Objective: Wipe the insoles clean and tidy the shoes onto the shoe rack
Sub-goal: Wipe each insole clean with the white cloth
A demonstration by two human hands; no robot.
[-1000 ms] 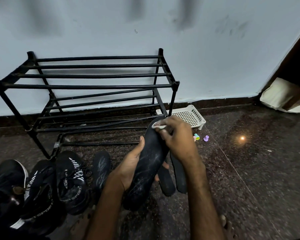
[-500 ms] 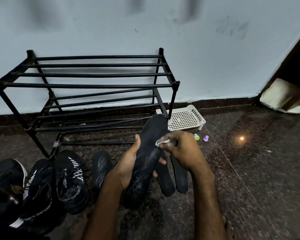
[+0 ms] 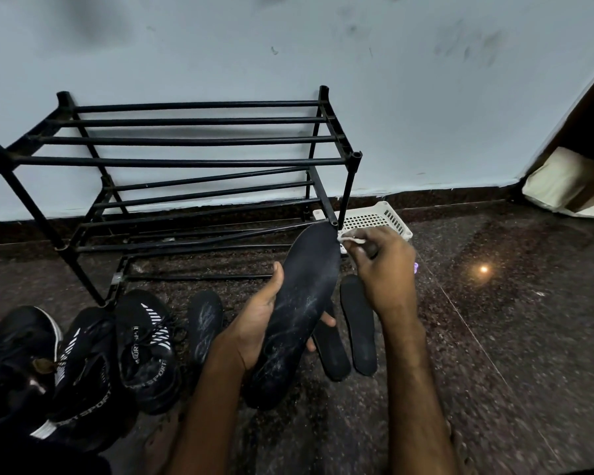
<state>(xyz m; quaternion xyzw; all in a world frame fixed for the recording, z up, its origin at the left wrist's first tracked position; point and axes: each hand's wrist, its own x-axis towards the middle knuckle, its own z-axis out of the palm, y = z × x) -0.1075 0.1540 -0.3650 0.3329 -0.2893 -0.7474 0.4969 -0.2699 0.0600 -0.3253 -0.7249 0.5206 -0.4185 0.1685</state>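
Left hand [image 3: 254, 323] gripped the held insole [image 3: 302, 303] around its middle, thumb on the left edge, fingertips showing past the right edge. The long axis ran from the heel, below the grip and toward the person, up to the toe, above the grip and away. Right hand [image 3: 384, 269] pinched a small white wipe [image 3: 352, 238] in curled fingers at the toe's right edge, touching it or just off it (could not tell which). So the work lay down the axis from the pinch: pale dusty streaks covered the middle and heel, on both sides of the left grip, while the toe looked matte black and cleaner. The insole appeared thin, flat and round-ended, probably foam. Judged step: wiping under way, with a stroke toward the heel likely next. Just right of the grip, two loose insoles [image 3: 359, 323] lay on the speckled stone floor [image 3: 494, 337]; left of it lay another insole [image 3: 204, 323] and black knit shoes [image 3: 144, 351]. The shoe rack [image 3: 186, 162], of black tubular bars, stood beyond the toe.
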